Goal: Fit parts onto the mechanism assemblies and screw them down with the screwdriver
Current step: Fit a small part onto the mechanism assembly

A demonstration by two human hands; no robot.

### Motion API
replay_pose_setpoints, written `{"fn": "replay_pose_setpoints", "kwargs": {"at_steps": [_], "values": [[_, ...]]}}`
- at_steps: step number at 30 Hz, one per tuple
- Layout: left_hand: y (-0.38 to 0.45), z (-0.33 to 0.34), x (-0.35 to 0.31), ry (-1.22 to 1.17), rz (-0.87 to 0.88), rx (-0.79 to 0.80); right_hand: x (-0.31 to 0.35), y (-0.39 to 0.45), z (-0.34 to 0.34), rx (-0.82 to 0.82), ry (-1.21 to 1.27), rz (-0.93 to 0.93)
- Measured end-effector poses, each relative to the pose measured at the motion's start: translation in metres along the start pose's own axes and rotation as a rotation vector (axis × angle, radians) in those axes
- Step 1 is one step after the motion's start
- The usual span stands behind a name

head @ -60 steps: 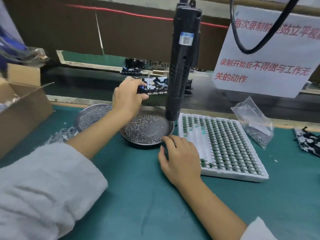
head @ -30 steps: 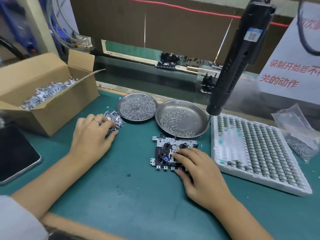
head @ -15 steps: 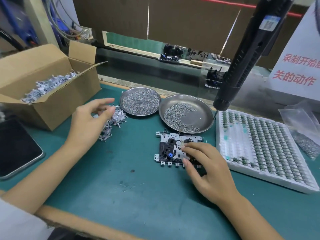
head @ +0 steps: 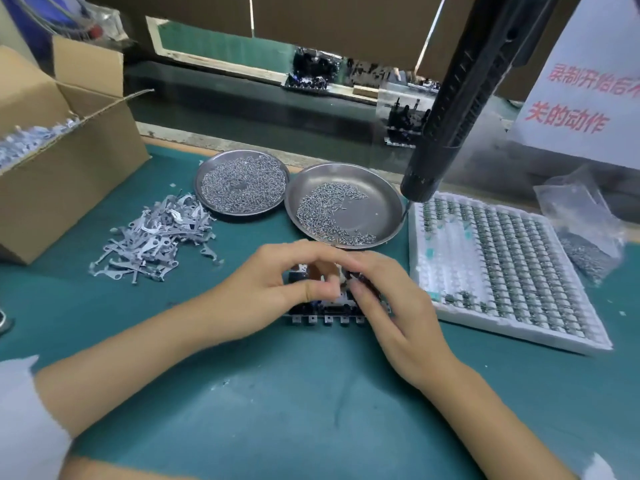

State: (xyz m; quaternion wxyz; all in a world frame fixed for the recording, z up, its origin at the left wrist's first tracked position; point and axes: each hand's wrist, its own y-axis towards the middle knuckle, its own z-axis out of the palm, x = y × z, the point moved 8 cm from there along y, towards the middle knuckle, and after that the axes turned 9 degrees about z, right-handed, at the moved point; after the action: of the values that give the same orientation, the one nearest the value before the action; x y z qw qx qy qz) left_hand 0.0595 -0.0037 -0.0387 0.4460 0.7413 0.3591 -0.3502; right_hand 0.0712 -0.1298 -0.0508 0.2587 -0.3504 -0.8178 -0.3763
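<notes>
A black and silver mechanism assembly [head: 325,313] lies on the green mat at the centre, mostly covered by both hands. My left hand [head: 266,289] hovers over its left half, thumb and forefinger pinching a small pale metal part that is blurred. My right hand [head: 391,306] grips the assembly's right side with bent fingers. The black electric screwdriver [head: 450,109] hangs above and to the right, its tip over the rim of the right-hand pan. Neither hand touches it.
A heap of grey metal levers [head: 156,237] lies left, beside an open cardboard box [head: 69,168]. Two steel pans hold screws: the left pan [head: 199,181] and the right pan [head: 381,206]. A white tray [head: 519,336] of small parts and a plastic bag [head: 585,230] sit right.
My left hand left the lever heap and came right to the assembly, now pinching a small part. My right hand stayed on the assembly. The view shifted slightly right.
</notes>
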Motion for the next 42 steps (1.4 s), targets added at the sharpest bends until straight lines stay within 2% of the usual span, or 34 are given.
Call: {"fn": "replay_pose_setpoints", "kwargs": {"at_steps": [2, 9, 17, 23, 30, 36, 42], "values": [[0.002, 0.001, 0.007, 0.044, 0.003, -0.025, -0.006, 0.001, 0.003, 0.040, -0.047, 0.020], [-0.010, -0.013, 0.027, 0.006, -0.123, -0.249, -0.013, 0.004, -0.004, -0.081, -0.037, 0.076], [-0.021, -0.002, 0.038, -0.036, -0.263, -0.246, -0.018, 0.000, -0.005, -0.079, 0.041, 0.153], [-0.019, -0.002, 0.034, 0.088, -0.226, -0.237, -0.012, -0.002, -0.004, -0.046, -0.022, 0.084], [-0.021, -0.002, 0.032, 0.136, -0.240, -0.271, -0.010, -0.003, -0.005, -0.015, -0.019, 0.087], [-0.020, -0.003, 0.016, 0.313, -0.185, -0.312, -0.011, -0.004, -0.004, 0.019, -0.032, 0.093], [-0.015, -0.005, 0.018, 0.291, -0.192, -0.268, -0.009, -0.006, 0.000, 0.007, -0.120, 0.011]]}}
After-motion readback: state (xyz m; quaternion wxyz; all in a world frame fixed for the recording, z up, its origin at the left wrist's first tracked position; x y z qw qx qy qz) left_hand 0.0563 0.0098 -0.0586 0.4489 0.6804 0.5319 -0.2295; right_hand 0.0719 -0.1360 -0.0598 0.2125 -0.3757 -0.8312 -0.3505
